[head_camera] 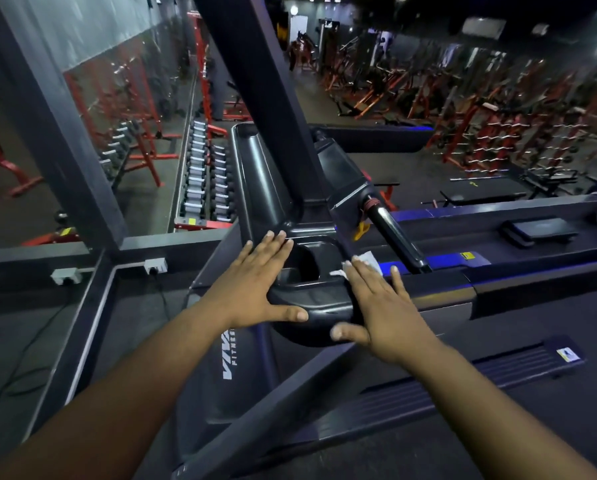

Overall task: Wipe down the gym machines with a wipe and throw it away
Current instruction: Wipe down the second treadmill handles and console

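Both hands rest on the black plastic console tray of a treadmill, at the foot of its thick dark upright post.

Left hand: flat, palm down on the tray's left edge. Fingers straight and pressed close together, pointing toward the post; thumb spread out to the right along the tray's front lip. It holds nothing.

Right hand: flat, palm down on the tray's right side, fingers slightly spread, thumb stretched left toward the other thumb but not touching it. A white wipe lies pressed under the fingertips, its edges showing beyond them at the right rim of the cup recess. Pressed flat, not pinched.

White lettering on the treadmill's side cover below the tray, partly hidden by the left forearm.

A chrome handlebar slants out of the console just beyond the wipe. The belt deck runs off to the right.

Left side: a mirror wall and a rack of dumbbells. Far background: red-framed machines, blurred.
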{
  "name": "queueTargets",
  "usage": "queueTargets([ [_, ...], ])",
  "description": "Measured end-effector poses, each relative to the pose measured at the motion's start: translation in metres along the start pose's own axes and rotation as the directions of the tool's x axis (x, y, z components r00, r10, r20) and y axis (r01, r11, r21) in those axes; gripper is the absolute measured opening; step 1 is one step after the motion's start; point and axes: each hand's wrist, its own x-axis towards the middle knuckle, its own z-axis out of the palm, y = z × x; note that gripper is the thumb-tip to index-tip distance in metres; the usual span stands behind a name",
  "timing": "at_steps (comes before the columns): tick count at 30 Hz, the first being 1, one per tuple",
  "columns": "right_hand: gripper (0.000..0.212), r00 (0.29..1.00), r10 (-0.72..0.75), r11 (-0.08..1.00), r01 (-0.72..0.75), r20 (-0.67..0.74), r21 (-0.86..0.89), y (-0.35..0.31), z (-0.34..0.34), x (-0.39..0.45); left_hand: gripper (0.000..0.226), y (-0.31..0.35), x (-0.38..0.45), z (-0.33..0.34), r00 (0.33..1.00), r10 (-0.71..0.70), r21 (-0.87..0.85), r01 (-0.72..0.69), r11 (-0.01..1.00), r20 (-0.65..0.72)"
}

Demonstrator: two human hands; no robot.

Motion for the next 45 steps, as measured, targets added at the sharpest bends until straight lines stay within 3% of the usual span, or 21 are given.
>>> queueTargets([
  [3,0.147,0.992,0.045,0.993,-0.057,0.12,0.105,-0.01,-0.016,0.042,0.137,-0.005,0.006,-0.003,0.999,0.033,-0.018,-0.033,0.999,0.005],
  [6,0.139,0.974,0.06,0.996,-0.072,0.219,0.046,-0.021,-0.025,0.061,0.138,-0.01,0.008,-0.002,0.999,0.043,-0.065,-0.043,0.997,0.012],
  [11,0.127,0.988,-0.025,0.997,0.012,0.152,0.081,-0.024,-0.02,0.033,0.144,-0.029,0.007,-0.002,0.999,0.04,-0.09,-0.04,0.995,0.001],
  [13,0.125,0.992,0.002,1.0,-0.004,0.128,0.014,-0.019,-0.019,0.033,0.144,-0.032,0.008,0.0,0.999,0.047,-0.106,-0.047,0.993,-0.003],
  [15,0.129,0.985,0.037,0.999,-0.031,0.166,-0.043,-0.023,-0.02,0.048,0.145,-0.035,0.01,0.001,0.998,0.054,-0.125,-0.055,0.991,-0.011],
  [20,0.125,0.97,-0.002,1.0,-0.004,0.243,0.021,-0.035,-0.023,0.074,0.145,-0.034,0.01,0.002,0.999,0.053,-0.143,-0.053,0.988,-0.003],
  [23,0.125,0.975,0.093,0.995,-0.096,0.202,0.002,-0.036,-0.023,0.056,0.147,-0.035,0.01,0.003,0.999,0.052,-0.146,-0.053,0.988,-0.011],
  [27,0.123,0.979,0.202,0.978,-0.202,-0.01,-0.046,-0.064,-0.002,0.019,0.147,-0.037,0.01,0.003,0.998,0.067,-0.185,-0.065,0.981,0.005],
  [29,0.122,0.982,0.185,0.982,-0.183,-0.042,0.033,-0.092,0.005,0.009,0.149,-0.041,0.011,0.002,0.996,0.091,-0.209,-0.085,0.974,0.018],
  [32,0.125,0.998,0.041,0.995,-0.045,0.041,0.086,-0.125,0.009,0.011,0.151,-0.046,0.013,0.0,0.99,0.127,-0.222,-0.111,0.969,0.055],
  [36,0.122,0.995,-0.06,0.998,0.058,0.084,0.027,-0.12,0.007,0.004,0.156,-0.047,0.014,-0.001,0.987,0.141,-0.233,-0.12,0.965,0.074],
  [38,0.118,0.999,-0.016,1.0,0.016,0.047,0.007,-0.097,0.007,-0.012,0.158,-0.047,0.014,-0.001,0.987,0.145,-0.247,-0.123,0.961,0.074],
  [42,0.11,0.974,0.16,0.987,-0.158,-0.163,0.028,-0.067,0.012,-0.031,0.158,-0.047,0.012,-0.002,0.987,0.143,-0.266,-0.118,0.957,0.077],
  [45,0.116,0.974,0.121,0.991,-0.106,-0.192,0.086,-0.092,0.018,-0.017,0.156,-0.046,0.012,-0.002,0.988,0.141,-0.256,-0.12,0.959,0.066],
])
